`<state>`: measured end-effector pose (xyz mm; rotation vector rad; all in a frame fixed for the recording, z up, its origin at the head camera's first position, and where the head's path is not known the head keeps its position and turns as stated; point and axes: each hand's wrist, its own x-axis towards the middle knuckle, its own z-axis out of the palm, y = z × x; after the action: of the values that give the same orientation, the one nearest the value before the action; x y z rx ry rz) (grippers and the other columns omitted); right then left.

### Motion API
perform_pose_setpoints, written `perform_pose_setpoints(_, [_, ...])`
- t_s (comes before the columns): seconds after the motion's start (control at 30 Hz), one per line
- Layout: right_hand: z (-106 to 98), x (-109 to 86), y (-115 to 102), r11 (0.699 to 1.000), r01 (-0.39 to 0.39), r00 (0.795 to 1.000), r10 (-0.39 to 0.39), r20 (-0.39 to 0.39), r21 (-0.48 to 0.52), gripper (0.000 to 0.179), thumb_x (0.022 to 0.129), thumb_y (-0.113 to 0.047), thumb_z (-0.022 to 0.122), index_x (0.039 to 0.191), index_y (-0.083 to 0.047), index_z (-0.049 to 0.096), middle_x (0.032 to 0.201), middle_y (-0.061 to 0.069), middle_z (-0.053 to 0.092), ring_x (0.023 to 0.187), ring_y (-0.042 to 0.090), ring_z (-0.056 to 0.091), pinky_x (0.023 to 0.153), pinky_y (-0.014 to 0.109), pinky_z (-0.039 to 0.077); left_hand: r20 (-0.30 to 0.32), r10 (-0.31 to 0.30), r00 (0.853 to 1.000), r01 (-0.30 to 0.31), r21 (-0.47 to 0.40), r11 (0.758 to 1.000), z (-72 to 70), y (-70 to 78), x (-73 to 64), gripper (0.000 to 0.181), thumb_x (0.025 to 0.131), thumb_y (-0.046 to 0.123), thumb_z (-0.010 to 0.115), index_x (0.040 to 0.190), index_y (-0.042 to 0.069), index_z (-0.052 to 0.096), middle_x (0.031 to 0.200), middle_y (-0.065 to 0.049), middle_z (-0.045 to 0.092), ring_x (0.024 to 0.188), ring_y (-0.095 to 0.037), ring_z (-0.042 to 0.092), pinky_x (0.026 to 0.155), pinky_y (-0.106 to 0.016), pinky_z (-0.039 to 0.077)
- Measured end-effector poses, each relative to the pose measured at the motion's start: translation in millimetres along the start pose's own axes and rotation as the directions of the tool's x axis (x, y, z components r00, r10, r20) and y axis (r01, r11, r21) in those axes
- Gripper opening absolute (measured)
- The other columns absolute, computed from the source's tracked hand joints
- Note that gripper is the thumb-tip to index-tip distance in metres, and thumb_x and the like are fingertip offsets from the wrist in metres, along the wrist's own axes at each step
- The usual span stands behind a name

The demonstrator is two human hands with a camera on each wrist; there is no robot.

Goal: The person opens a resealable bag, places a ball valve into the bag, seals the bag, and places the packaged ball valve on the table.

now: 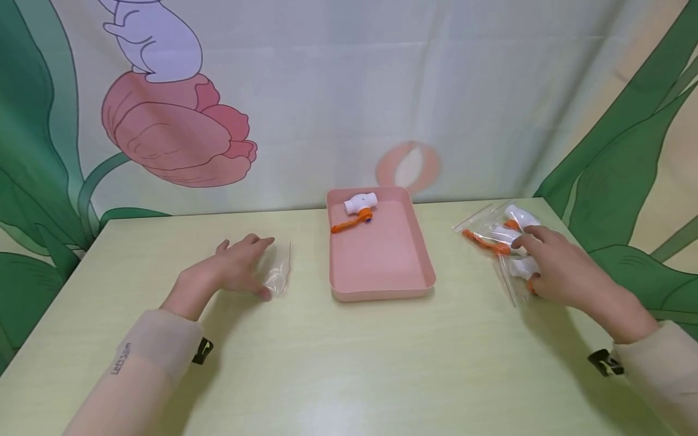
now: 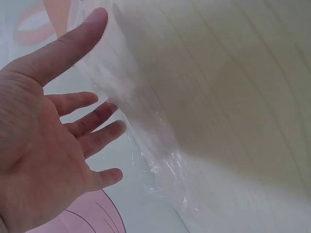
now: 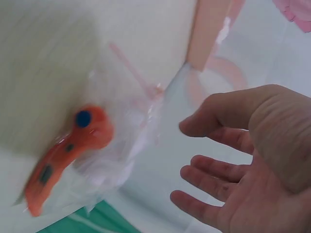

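Observation:
My left hand (image 1: 234, 266), fingers spread, is beside a crumpled clear plastic bag (image 1: 279, 271) on the table's left side. In the left wrist view the bag (image 2: 167, 167) lies just past the fingertips, and nothing is gripped. On the right, my right hand (image 1: 567, 269) hovers over white ball valves with orange handles in clear zip bags (image 1: 493, 233). One bagged valve's orange handle (image 3: 95, 128) shows in the right wrist view, apart from the loosely bent fingers. An unbagged ball valve (image 1: 360, 204) with an orange handle lies in the pink tray (image 1: 382, 263).
The pink tray stands mid-table near the back edge, between both hands. Behind the pale table (image 1: 349, 357) hangs a printed curtain (image 1: 338, 97) with a flower and leaves.

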<state>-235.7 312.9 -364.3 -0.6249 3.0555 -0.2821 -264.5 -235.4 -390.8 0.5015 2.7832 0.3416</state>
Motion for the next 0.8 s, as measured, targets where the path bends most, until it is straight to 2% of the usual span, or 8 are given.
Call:
perform_pose_setpoints(0.1, [-2.7, 3.0, -10.3, 0.999, 0.054, 0.998, -0.054, -0.038, 0.005, 0.046, 0.077, 0.009, 0.07, 0.122, 0.005, 0.062, 0.142, 0.033, 0.046, 0.119, 0.051, 0.051, 0.084, 0.056, 0.051, -0.01, -0.008, 1.0, 0.008, -0.021, 1.0, -0.6, 2.3, -0.2, 0.106, 0.077, 0.036, 0.092, 0.156, -0.004, 0.032, 0.146, -0.027, 0.042, 0.135, -0.044, 0.044, 0.112, -0.075, 0.01])
perform_pose_setpoints(0.23, [-2.4, 7.5, -23.3, 0.997, 0.08, 0.995, -0.079, -0.06, 0.019, 0.042, 0.08, 0.008, 0.071, 0.122, 0.006, 0.063, 0.133, 0.03, 0.053, 0.113, 0.048, 0.056, 0.086, 0.057, 0.052, -0.039, -0.013, 0.999, 0.011, -0.056, 0.998, -0.3, 4.7, 0.2, 0.101, 0.079, 0.04, 0.09, 0.153, -0.003, 0.038, 0.143, -0.026, 0.045, 0.132, -0.044, 0.046, 0.113, -0.074, 0.012])
perform_pose_setpoints(0.4, [-0.7, 11.8, -33.9, 0.99, 0.136, 0.983, -0.132, -0.128, 0.025, 0.036, 0.082, 0.004, 0.074, 0.116, 0.004, 0.065, 0.118, 0.021, 0.06, 0.101, 0.039, 0.06, 0.084, 0.054, 0.053, -0.092, 0.02, 0.996, -0.028, -0.092, 0.995, 1.4, 6.5, 0.6, 0.094, 0.08, 0.038, 0.09, 0.15, -0.002, 0.043, 0.14, -0.024, 0.049, 0.128, -0.043, 0.049, 0.111, -0.065, 0.03])
perform_pose_setpoints(0.5, [0.3, 14.3, -40.2, 0.984, 0.173, 0.972, -0.165, -0.169, 0.035, 0.031, 0.083, 0.003, 0.074, 0.113, 0.003, 0.066, 0.114, 0.02, 0.062, 0.1, 0.038, 0.061, 0.084, 0.054, 0.053, -0.109, 0.042, 0.993, -0.054, -0.105, 0.993, 1.8, 7.7, -0.2, 0.092, 0.08, 0.037, 0.089, 0.15, -0.002, 0.044, 0.141, -0.024, 0.049, 0.129, -0.043, 0.048, 0.108, -0.061, 0.038])
perform_pose_setpoints(0.67, [2.2, 18.6, -53.2, 0.979, 0.194, 0.966, -0.181, -0.184, 0.057, 0.028, 0.086, 0.001, 0.074, 0.113, 0.003, 0.067, 0.116, 0.02, 0.066, 0.107, 0.039, 0.062, 0.087, 0.054, 0.053, -0.128, 0.061, 0.99, -0.076, -0.12, 0.99, 1.2, 11.4, -2.5, 0.09, 0.082, 0.039, 0.087, 0.149, -0.002, 0.044, 0.139, -0.024, 0.052, 0.128, -0.042, 0.049, 0.107, -0.06, 0.039])
perform_pose_setpoints(0.8, [4.4, 22.2, -61.0, 0.975, 0.218, 0.96, -0.205, -0.193, 0.05, 0.026, 0.087, -0.001, 0.073, 0.112, 0.0, 0.068, 0.114, 0.017, 0.067, 0.103, 0.037, 0.064, 0.086, 0.052, 0.054, -0.141, 0.057, 0.988, -0.078, -0.148, 0.986, 0.2, 16.2, -3.5, 0.089, 0.083, 0.041, 0.086, 0.149, -0.001, 0.044, 0.137, -0.022, 0.054, 0.126, -0.04, 0.051, 0.106, -0.057, 0.041])
